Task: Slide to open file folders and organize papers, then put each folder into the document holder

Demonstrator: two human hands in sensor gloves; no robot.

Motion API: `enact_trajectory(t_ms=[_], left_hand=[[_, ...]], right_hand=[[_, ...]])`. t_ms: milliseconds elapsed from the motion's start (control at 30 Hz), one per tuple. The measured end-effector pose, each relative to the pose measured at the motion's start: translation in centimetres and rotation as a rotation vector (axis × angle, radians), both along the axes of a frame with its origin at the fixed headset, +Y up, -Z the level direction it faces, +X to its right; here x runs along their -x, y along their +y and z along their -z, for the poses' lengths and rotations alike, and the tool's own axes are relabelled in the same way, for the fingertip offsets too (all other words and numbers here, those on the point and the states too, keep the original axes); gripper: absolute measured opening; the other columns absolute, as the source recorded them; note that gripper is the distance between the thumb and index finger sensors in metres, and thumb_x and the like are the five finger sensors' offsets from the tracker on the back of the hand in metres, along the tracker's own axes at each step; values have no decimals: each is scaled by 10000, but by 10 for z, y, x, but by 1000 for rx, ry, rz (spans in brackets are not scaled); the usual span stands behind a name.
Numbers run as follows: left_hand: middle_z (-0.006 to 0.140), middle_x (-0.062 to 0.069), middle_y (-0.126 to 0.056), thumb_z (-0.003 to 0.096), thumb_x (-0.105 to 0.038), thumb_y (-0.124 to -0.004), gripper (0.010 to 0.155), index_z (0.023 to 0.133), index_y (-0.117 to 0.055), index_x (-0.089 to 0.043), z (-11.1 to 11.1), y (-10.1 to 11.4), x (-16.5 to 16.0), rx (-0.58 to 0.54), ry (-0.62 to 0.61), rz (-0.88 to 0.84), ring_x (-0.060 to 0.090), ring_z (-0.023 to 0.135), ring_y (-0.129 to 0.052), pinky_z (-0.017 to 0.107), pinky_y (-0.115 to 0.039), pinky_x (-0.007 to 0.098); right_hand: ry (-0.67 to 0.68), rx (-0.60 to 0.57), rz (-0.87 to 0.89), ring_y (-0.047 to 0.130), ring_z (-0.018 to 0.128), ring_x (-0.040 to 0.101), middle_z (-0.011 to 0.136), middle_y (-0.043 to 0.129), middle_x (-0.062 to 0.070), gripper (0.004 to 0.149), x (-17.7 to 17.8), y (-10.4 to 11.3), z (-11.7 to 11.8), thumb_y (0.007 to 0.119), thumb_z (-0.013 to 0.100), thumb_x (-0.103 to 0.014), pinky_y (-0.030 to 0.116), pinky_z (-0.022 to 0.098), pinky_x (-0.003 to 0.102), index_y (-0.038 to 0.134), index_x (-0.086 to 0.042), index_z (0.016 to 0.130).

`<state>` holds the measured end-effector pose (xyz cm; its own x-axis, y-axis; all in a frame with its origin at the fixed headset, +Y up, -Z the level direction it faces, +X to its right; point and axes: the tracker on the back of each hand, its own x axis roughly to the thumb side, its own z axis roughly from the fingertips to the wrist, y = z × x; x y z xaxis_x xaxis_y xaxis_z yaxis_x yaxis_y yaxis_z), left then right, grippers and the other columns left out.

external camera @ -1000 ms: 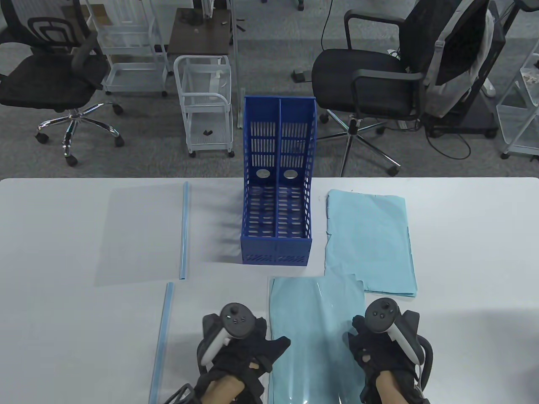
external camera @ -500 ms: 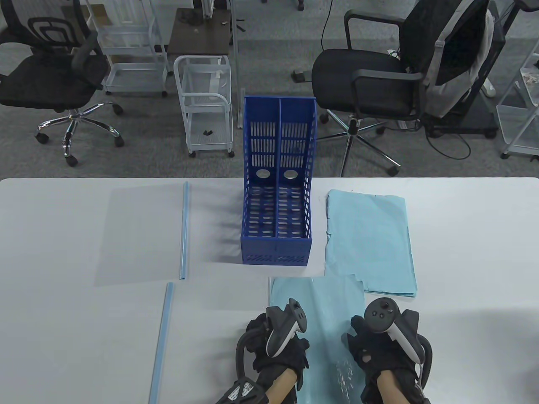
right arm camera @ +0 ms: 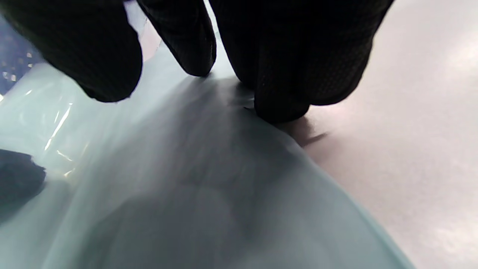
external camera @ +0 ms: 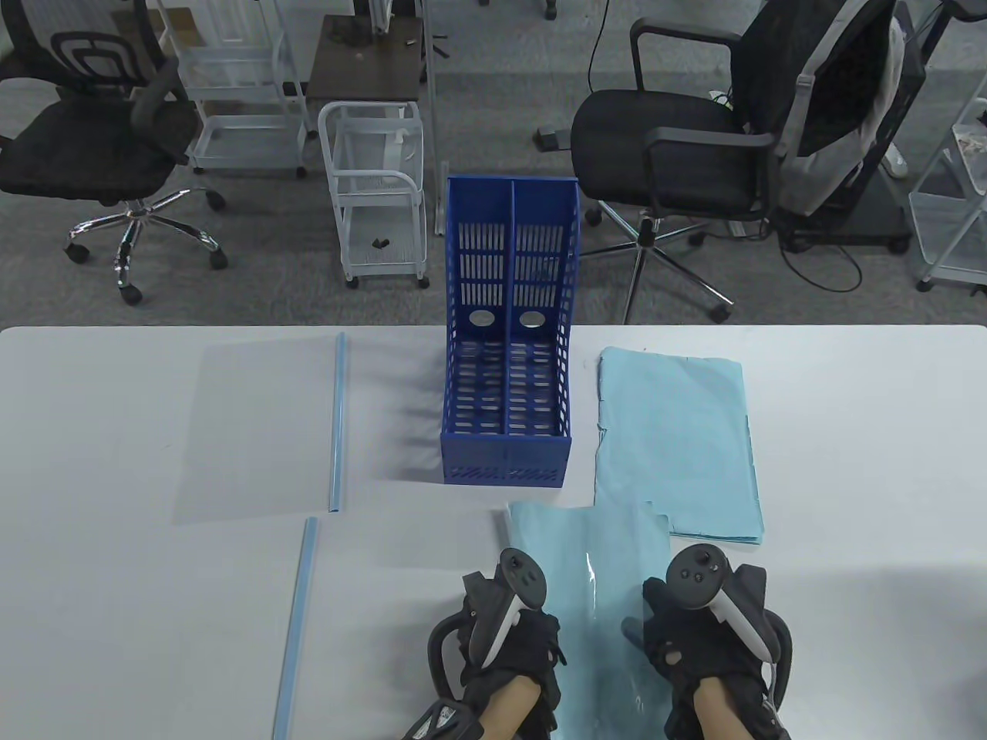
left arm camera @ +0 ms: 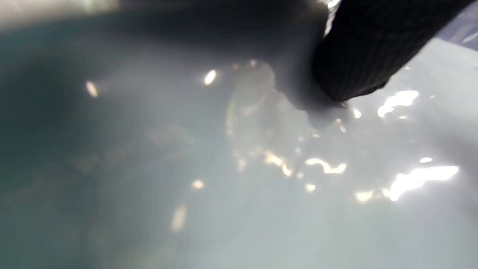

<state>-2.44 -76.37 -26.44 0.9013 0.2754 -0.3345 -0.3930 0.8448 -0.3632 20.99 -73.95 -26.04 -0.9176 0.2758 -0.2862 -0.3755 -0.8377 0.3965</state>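
Note:
A clear folder with light blue paper inside (external camera: 597,593) lies at the near edge between my hands, its middle bowed up and glossy. My left hand (external camera: 510,644), turned on its side, grips the folder's left edge; in the left wrist view one fingertip (left arm camera: 351,63) digs into the shiny plastic (left arm camera: 239,168). My right hand (external camera: 694,640) rests its fingertips (right arm camera: 282,101) on the folder's right edge (right arm camera: 224,179), with the thumb hovering above the sheet. The blue two-slot document holder (external camera: 505,455) stands just beyond and holds nothing.
A stack of light blue papers (external camera: 678,439) lies right of the holder. On the left lies a clear folder (external camera: 258,432) with its blue slide bar (external camera: 337,424). A loose slide bar (external camera: 297,624) lies near the left hand. Office chairs and trolleys stand past the table's far edge.
My left hand came in from the left, turned on its side and took the folder's left edge. The folder shifted slightly right and bowed up. The right hand stayed in place.

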Motion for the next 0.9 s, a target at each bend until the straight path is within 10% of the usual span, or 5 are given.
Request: enact_trajectory(t_ms=[233,533,767,900], left_hand=[[800,-11,-903,403,-481,-944,892,1107,-469,-209,1,-13,33,163,148,-550,237,563,-991,373,-920,392],[833,-10,-1007,456,-426,-897,571,986,-769,-257,3,-41,58,362,200,-991,269,649,-1066,478,-930,453],[733,7,-1058,462,-354,-866,463,915,-860,-259,0,-20,72,198,201,-990,264,555,-1101,413,-945,445],[724,12,-1059,463,-348,-862,453,908,-868,-267,-2,18,105,31,106,-1001,268,545,-1096,408,-939,449]], right_hand=[[-1,-1,4,926,776,374,1054,715,185,732,-1,0,0,849,426,-558,819,576,543,626,-249,1051],[-16,-2,35,928,774,368,1055,719,171,730,-6,0,-1,833,435,-560,815,578,542,610,-244,1054],[-83,-21,137,937,777,353,1032,778,129,711,-20,1,-3,761,464,-580,808,578,532,580,-233,1059],[-280,-286,325,913,804,365,1015,787,126,662,-41,15,-9,737,463,-548,789,595,539,616,-234,1032]])
